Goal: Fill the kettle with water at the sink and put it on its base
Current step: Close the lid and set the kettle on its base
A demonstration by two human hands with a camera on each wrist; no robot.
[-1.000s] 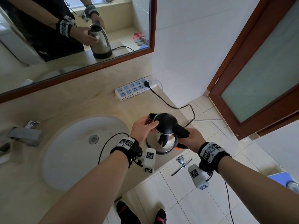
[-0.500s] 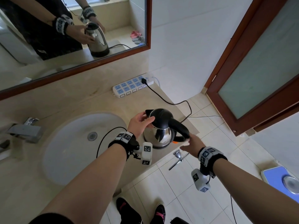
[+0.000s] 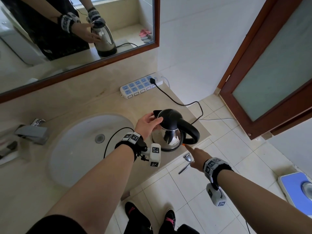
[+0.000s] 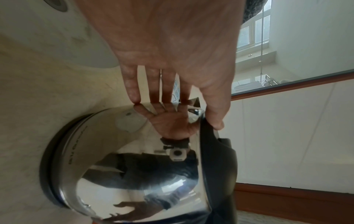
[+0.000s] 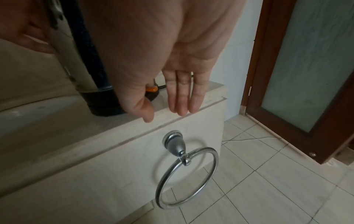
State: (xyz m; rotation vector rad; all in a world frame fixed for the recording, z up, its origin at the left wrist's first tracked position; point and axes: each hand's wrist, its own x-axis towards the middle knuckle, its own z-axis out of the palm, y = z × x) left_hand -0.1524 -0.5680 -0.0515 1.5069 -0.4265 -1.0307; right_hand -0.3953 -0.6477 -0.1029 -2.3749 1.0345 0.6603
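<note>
Beige marble countertop (image 3: 104, 105) with inset white oval sink basin (image 3: 81, 146). Resting on it: white-and-blue power strip (image 3: 140, 86) by the wall; steel kettle with black lid (image 3: 170, 130) on black round base (image 5: 103, 104), near right corner.

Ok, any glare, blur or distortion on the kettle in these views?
Head view: sharp, wide-angle bend at the edges, soft sheen on the kettle lid. Left wrist view: the steel body mirrors the left hand and the camera. Right wrist view: dim, the right hand soft and close, hiding most of the kettle.
</note>
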